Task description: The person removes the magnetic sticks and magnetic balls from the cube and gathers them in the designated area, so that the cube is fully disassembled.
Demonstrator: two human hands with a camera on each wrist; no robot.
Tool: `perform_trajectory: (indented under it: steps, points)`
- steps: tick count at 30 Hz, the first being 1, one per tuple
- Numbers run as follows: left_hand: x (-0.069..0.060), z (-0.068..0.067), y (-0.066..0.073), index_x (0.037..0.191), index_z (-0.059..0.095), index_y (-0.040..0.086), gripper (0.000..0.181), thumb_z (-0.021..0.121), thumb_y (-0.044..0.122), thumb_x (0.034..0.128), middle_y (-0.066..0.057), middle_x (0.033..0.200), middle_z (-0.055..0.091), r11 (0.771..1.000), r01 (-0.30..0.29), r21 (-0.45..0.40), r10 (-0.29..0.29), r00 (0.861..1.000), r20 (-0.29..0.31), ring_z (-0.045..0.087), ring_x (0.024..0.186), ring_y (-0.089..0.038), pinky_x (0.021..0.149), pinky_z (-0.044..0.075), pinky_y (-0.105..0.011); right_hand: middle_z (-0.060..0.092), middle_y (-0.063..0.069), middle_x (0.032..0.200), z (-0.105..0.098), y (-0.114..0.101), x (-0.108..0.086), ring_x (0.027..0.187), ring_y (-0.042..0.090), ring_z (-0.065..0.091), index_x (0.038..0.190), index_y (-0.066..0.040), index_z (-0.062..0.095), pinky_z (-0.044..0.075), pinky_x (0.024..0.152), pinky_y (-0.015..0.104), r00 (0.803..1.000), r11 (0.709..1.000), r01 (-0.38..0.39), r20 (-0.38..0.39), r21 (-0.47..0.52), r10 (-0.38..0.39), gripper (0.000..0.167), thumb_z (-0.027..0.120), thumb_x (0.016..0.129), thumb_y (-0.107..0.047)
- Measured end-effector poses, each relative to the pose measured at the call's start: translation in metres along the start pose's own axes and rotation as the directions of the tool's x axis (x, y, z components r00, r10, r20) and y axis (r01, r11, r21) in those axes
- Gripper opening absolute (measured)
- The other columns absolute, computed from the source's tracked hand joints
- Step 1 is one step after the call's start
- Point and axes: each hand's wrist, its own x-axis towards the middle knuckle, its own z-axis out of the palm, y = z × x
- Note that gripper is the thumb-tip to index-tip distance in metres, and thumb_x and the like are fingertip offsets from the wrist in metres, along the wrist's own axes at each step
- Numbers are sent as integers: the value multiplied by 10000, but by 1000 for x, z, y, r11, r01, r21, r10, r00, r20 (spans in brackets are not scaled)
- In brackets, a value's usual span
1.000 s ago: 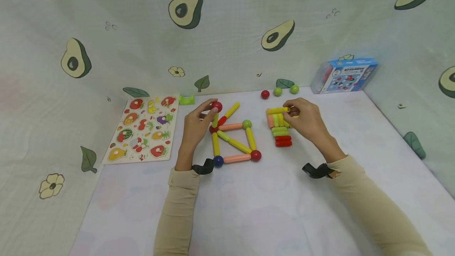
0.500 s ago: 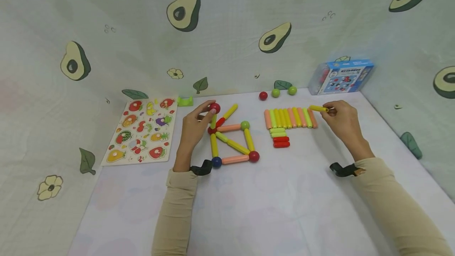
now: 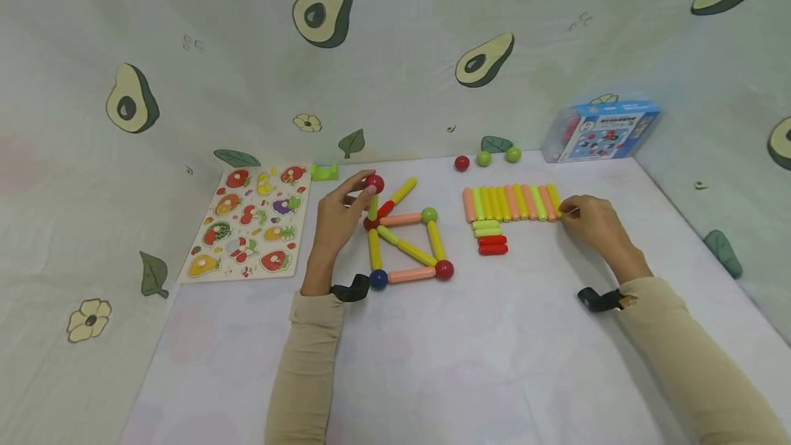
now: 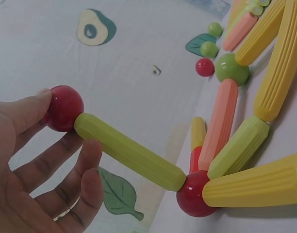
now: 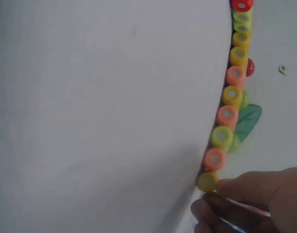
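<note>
My left hand (image 3: 334,220) pinches a red ball (image 4: 64,108) on top of an upright green rod (image 4: 131,151), whose lower end meets another red ball (image 4: 196,194) at a corner of a flat frame of rods and balls. In the head view, my right hand (image 3: 594,223) is at the right end of a row of rods, its fingers touching the last yellow rod (image 3: 553,199). That rod lies beside an orange one (image 3: 546,202). The right wrist view shows thumb and fingertips around the yellow rod's near end (image 5: 207,181).
Short green rods (image 3: 487,228) and red rods (image 3: 492,250) lie below the row. Behind it are a red ball (image 3: 461,163) and two green balls (image 3: 483,158). A blue box (image 3: 602,132) stands back right; a fruit board (image 3: 247,225) lies left, near a green piece (image 3: 324,172).
My right hand has carried the yellow rod rightward from above the row's left part and set it down at the right end. My left hand still holds the red ball in nearly the same place.
</note>
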Motion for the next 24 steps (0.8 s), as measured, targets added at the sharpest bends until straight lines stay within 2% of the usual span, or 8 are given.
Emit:
perform_trajectory:
  steps: [4, 7, 9, 11, 14, 17, 19, 24]
  points:
    - [1, 0, 1, 1365, 632, 280, 403, 635, 404, 982, -52, 1221, 681, 1000, -8, -6, 8, 1000, -1, 681, 835, -213, 720, 553, -349, 627, 303, 1063, -4, -25, -1, 967, 452, 583, 1070, 117, 674, 484, 817, 584, 999, 999, 32, -24, -30, -32, 212, 611, 936, -35]
    - [1, 0, 0, 1362, 634, 282, 401, 636, 405, 980, -49, 1214, 683, 1000, -5, -5, 5, 1000, -4, 680, 833, -212, 725, 552, -346, 639, 264, 1091, -1, -59, 3, 991, 425, 593, 1113, 88, 680, 507, 851, 559, 993, 993, 121, -17, 9, -120, 218, 629, 953, -51]
    - [1, 1, 0, 1361, 635, 284, 404, 637, 410, 978, -47, 1216, 683, 1000, -2, -5, 2, 1000, -5, 677, 830, -209, 728, 546, -342, 648, 219, 1122, 6, -83, 10, 1026, 396, 592, 1159, 52, 682, 507, 895, 541, 981, 980, 192, 22, 44, -193, 232, 641, 962, -65]
    - [2, 0, 0, 1358, 635, 297, 403, 636, 423, 976, -35, 1219, 682, 1000, 6, -6, -6, 1000, -6, 675, 831, -196, 722, 542, -336, 659, 173, 1123, 14, -108, 22, 1036, 365, 602, 1177, 20, 687, 515, 906, 511, 958, 958, 278, 57, 66, -282, 242, 668, 955, -73]
    - [1, -1, 0, 1351, 640, 312, 399, 639, 433, 971, -22, 1217, 683, 1000, 22, -11, -22, 1000, -8, 674, 830, -179, 696, 532, -333, 665, 137, 1140, 31, -140, 44, 1057, 324, 612, 1182, 1, 691, 517, 927, 471, 908, 914, 395, 112, 89, -403, 245, 680, 951, -76]
    - [1, 0, 0, 1345, 644, 313, 392, 643, 428, 970, -28, 1208, 685, 999, 28, -20, -28, 1000, -8, 674, 833, -191, 685, 525, -332, 659, 150, 1178, 49, -164, 68, 1109, 318, 606, 1198, 14, 683, 497, 975, 460, 857, 872, 476, 163, 111, -489, 260, 680, 949, -62]
    - [1, 1, -1, 1347, 642, 316, 394, 638, 436, 972, -32, 1205, 684, 999, 29, -21, -29, 1000, -2, 675, 841, -212, 684, 523, -329, 639, 150, 1240, 63, -176, 85, 1184, 314, 574, 1238, 8, 666, 454, 1036, 461, 843, 867, 487, 199, 110, -499, 292, 673, 955, -64]
    - [1, 1, -2, 1353, 636, 321, 400, 633, 446, 973, -34, 1210, 678, 999, 27, -20, -27, 1000, 9, 678, 855, -247, 707, 530, -333, 541, 155, 1412, 95, -196, 120, 1345, 324, 454, 1346, -21, 605, 338, 1136, 468, 824, 872, 476, 287, 113, -488, 374, 630, 974, -43]
